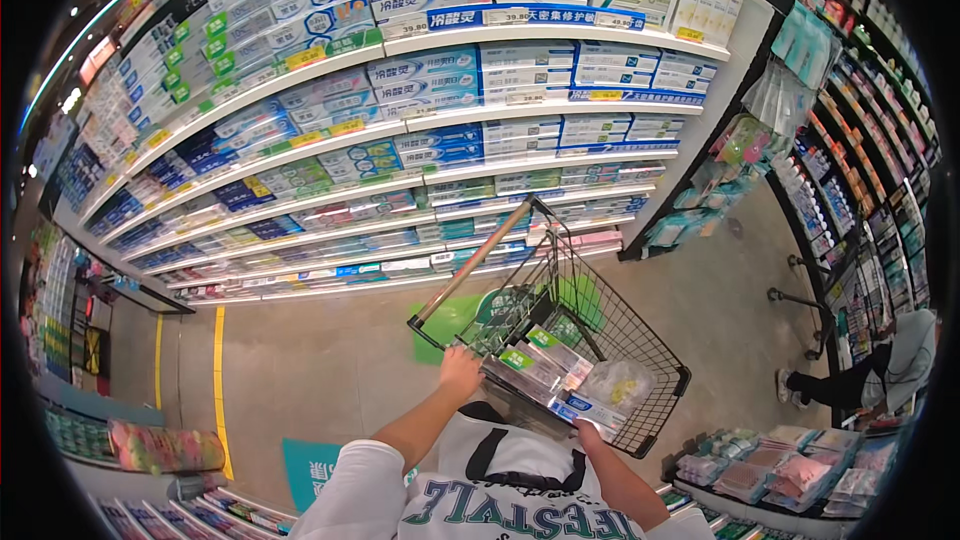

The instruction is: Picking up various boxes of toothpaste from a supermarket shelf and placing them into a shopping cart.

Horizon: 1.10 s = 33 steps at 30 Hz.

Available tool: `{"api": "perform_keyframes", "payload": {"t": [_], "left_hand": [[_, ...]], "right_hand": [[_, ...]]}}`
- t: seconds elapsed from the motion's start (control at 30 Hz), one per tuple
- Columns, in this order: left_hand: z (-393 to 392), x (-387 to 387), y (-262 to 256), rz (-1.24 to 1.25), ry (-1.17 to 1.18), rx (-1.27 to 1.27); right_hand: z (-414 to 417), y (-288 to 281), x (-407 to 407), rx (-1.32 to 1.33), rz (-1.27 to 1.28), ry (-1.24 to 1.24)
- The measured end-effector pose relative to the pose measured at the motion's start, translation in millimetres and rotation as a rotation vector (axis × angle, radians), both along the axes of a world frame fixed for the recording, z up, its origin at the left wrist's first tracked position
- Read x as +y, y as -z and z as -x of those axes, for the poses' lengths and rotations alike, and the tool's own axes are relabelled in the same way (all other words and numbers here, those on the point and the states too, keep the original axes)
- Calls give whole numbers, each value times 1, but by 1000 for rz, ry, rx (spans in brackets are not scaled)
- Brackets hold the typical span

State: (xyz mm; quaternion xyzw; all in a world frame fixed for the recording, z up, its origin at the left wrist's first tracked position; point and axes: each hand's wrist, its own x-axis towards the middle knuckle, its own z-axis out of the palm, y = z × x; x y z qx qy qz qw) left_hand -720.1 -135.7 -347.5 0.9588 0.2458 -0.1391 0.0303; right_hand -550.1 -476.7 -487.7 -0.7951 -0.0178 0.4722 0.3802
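Observation:
A black wire shopping cart (645, 345) stands at an angle before me, its wood-toned handle bar (472, 262) on the far left side. My left hand (459, 373) is closed on the basket's near left edge, below the bar. Beside the near rim, my right hand (592, 435) touches the end of a blue-and-white toothpaste box (600, 412); whether it grips the box or the rim cannot be told. Several silvery boxes with green labels (532, 364) lie in the basket. A clear plastic bag (619, 384) with something yellow inside rests to their right.
Shelves of boxed toothpaste (442, 142) span the far side. Pouches hang on the shelf end (802, 45). On the right, a person (877, 375) stands near another cart (817, 307). Packaged goods (787, 465) lie at lower right. Yellow lines (219, 382) mark the left floor.

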Motion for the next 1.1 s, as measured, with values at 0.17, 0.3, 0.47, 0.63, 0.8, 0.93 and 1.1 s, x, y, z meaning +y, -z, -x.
{"api": "perform_keyframes", "payload": {"t": [0.17, 0.3, 0.47, 0.63, 0.8, 0.93, 1.1], "left_hand": [[42, -20, 2, 19, -182, 58], [87, -41, 3, 53, -299, 12], [140, -63, -5, 36, -394, 34], [183, -71, -9, 17, -413, 16], [221, -70, 3, 30, -457, -43], [246, -57, 6, -13, -491, -195], [276, -27, 8, -37, -506, -260]], "right_hand": [[38, 23, -18, 72, -70, 135], [54, 36, -27, 102, -157, 225], [71, 65, -16, 236, -53, -25], [93, 53, -1, 4, 115, -315], [111, 16, 6, 21, -20, -358], [134, 0, 31, -136, 15, -455], [161, -20, 80, -258, 88, -479]]}}
